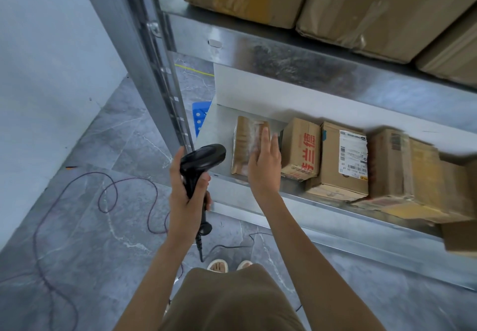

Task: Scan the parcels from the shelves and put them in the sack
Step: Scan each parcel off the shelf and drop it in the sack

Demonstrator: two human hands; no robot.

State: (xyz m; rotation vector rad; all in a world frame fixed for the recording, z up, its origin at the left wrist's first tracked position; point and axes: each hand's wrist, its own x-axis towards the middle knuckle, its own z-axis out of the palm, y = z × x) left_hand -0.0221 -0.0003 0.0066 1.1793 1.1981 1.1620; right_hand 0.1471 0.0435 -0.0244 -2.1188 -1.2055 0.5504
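Note:
My left hand (187,188) grips the handle of a black barcode scanner (200,161), held in front of the lower shelf's left end. My right hand (264,161) reaches into the lower shelf (296,203) with straight fingers laid on the right side of a small taped brown parcel (244,145), the leftmost in a row. To its right stand a carton with red characters (300,150), a carton with a white shipping label (340,160) and blurred brown cartons (413,173). No sack is in view.
Large taped cartons (361,3) fill the upper shelf. A metal upright (152,54) stands at the shelf's left. The scanner's cable (103,201) loops over the grey floor. A blue crate (200,116) sits behind the shelf. My feet (229,265) are near the shelf's base.

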